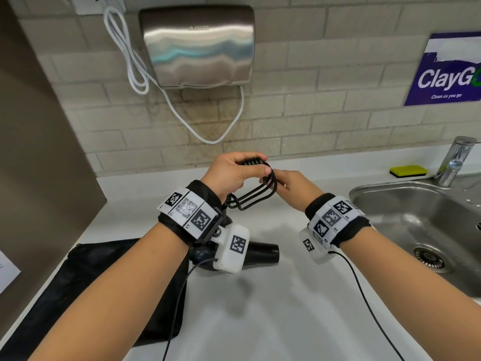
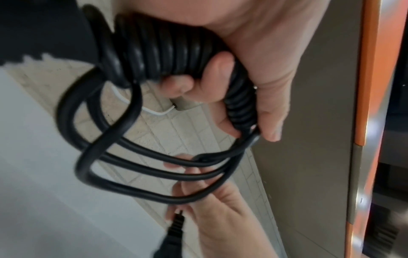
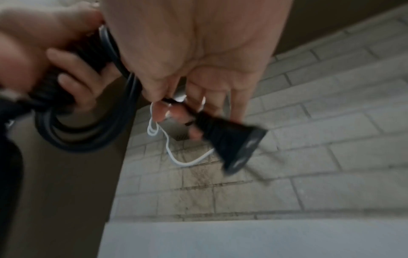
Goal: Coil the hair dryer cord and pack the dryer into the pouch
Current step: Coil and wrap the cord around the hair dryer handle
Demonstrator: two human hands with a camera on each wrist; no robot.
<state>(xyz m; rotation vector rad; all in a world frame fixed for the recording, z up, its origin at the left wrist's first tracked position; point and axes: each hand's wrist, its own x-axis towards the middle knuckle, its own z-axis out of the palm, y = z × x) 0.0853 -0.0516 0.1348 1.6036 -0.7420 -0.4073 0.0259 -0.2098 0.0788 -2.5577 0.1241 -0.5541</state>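
Two hands work above the white counter [image 1: 273, 295]. The left hand [image 1: 234, 173] is curled tight round the black cord [image 2: 154, 174], which is wound in loops. The right hand [image 1: 294, 186] pinches the plug [image 3: 229, 139] at the cord's end, close beside the loops. The hair dryer [image 1: 260, 254] lies on the counter, near and under the left wrist. The black pouch [image 1: 91, 282] lies flat to its left, partly under the left arm.

I think the loops could spring open if the left hand lets go too soon. The loose plug could also swing and pull a loop out. Then the cord might tangle when going into the pouch.
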